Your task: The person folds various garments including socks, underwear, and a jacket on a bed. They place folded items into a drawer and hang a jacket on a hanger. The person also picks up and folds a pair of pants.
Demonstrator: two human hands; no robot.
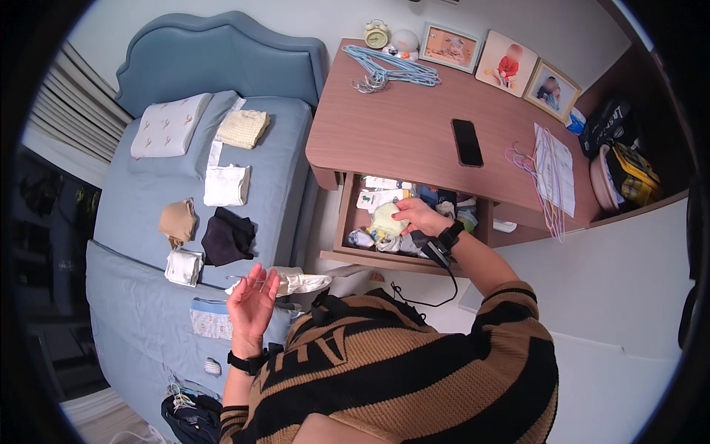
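Note:
My right hand [421,218] reaches into the open desk drawer [339,222], its fingers closed on a pale yellow folded cloth [388,220]. Around that cloth lie small rolled garments, dark cloth items and flat white packets [383,200] with printing. My left hand [254,304] is raised palm up over the bed's near edge, fingers apart and holding nothing. Beside it a white garment [302,282] lies at the bed's edge, with a hanger hook showing. Folded on the bed are a dark garment [227,237], a tan garment [177,223] and several white or cream pieces [226,186].
On the wooden desk [388,127] are blue hangers [394,67], a phone [467,142], picture frames [450,48], an alarm clock [376,35] and pink hangers [546,177] over a white sheet. A black cable [438,303] hangs below the drawer. More hangers [183,397] lie on dark clothing at the lower left.

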